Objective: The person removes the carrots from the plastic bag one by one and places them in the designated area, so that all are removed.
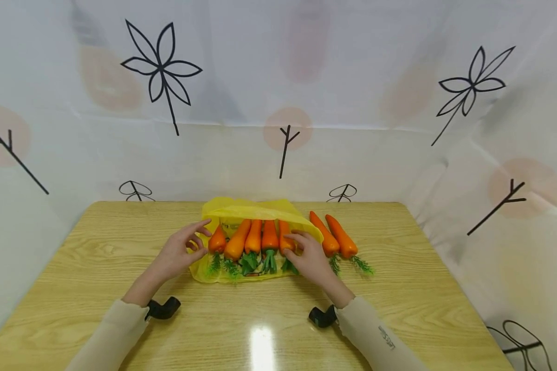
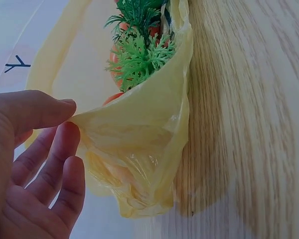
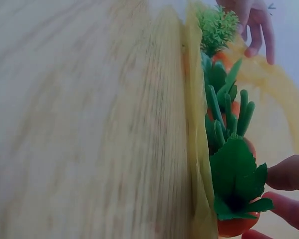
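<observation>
An open yellow plastic bag point(image 1: 252, 208) lies on its side with several orange toy carrots point(image 1: 236, 242) in a row inside its mouth, green tops toward the near edge. At the bag's left side my left hand point(image 1: 178, 250) pinches the bag's rim between thumb and index fingertip, stretching it up in the left wrist view. My right hand point(image 1: 311, 257) is at the row's right end, its curved fingers holding the last carrot point(image 1: 285, 242). In the right wrist view its fingertips sit close around that carrot's broad green leaves point(image 3: 236, 174), which hide part of their contact.
Two more carrots point(image 1: 336, 237) lie on the wooden table point(image 1: 232, 330) just right of the bag, beyond my right hand. Behind the table hangs a white cloth point(image 1: 232, 159) with leaf drawings. Black wrist mounts point(image 1: 164, 308) sit below both hands.
</observation>
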Tool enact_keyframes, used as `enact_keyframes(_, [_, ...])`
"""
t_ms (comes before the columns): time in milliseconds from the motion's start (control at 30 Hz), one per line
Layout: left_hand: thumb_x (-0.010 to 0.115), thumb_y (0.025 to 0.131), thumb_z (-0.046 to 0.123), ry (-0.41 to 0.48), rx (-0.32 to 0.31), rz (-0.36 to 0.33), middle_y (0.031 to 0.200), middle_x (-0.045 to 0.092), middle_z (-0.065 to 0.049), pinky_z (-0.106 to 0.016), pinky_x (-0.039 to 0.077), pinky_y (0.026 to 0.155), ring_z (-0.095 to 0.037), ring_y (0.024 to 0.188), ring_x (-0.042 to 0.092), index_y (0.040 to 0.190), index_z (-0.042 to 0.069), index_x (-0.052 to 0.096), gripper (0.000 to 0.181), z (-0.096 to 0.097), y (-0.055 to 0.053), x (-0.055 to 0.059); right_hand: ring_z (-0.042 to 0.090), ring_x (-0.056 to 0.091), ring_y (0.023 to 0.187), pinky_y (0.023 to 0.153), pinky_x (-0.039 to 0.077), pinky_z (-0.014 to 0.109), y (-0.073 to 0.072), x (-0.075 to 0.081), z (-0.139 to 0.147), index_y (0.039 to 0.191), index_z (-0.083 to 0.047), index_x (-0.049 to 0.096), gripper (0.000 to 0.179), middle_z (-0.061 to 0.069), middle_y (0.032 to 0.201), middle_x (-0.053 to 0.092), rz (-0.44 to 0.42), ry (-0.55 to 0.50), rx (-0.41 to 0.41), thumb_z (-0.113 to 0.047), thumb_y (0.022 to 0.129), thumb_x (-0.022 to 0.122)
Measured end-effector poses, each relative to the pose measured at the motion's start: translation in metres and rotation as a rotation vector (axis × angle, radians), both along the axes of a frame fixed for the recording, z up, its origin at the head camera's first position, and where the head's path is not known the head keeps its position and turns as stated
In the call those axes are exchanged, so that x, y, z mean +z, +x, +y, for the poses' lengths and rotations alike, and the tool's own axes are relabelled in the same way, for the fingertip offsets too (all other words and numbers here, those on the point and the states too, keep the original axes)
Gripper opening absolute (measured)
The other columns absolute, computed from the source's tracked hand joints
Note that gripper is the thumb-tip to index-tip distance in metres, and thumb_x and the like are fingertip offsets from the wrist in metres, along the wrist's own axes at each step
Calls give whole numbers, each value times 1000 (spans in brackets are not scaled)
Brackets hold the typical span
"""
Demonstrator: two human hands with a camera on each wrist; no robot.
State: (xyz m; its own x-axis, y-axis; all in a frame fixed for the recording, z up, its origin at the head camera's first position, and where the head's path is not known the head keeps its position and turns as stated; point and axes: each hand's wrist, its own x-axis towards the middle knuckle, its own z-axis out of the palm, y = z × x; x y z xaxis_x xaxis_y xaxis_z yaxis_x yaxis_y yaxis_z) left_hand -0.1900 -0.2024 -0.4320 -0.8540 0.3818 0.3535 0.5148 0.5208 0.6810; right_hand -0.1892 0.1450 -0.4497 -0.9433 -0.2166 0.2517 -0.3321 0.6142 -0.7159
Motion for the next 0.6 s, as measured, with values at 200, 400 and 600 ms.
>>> enact_keyframes(200, [72,84,-11,2,3,0,114,63,-13,-34,53,72,-14,81,62,145,1,48,67,0,2,0,37,60,112,88,51,50,-3,-4,-3,125,-7,70,36,21,136,56,-31,2,-5,-15,90,74])
enact_keyframes(400, [71,85,-10,2,6,-10,114,63,-12,-34,53,72,-15,81,62,145,1,48,65,-1,3,1,38,55,121,93,49,52,-4,-8,-5,125,-10,69,36,18,137,55,-49,9,-26,-16,90,75])
enact_keyframes(600, [71,85,-10,3,9,-9,114,63,-11,-35,53,72,-14,82,61,145,2,48,65,-1,3,1,36,57,116,92,49,52,-4,-9,-6,121,-10,71,34,17,131,59,-17,13,-38,-15,87,77])
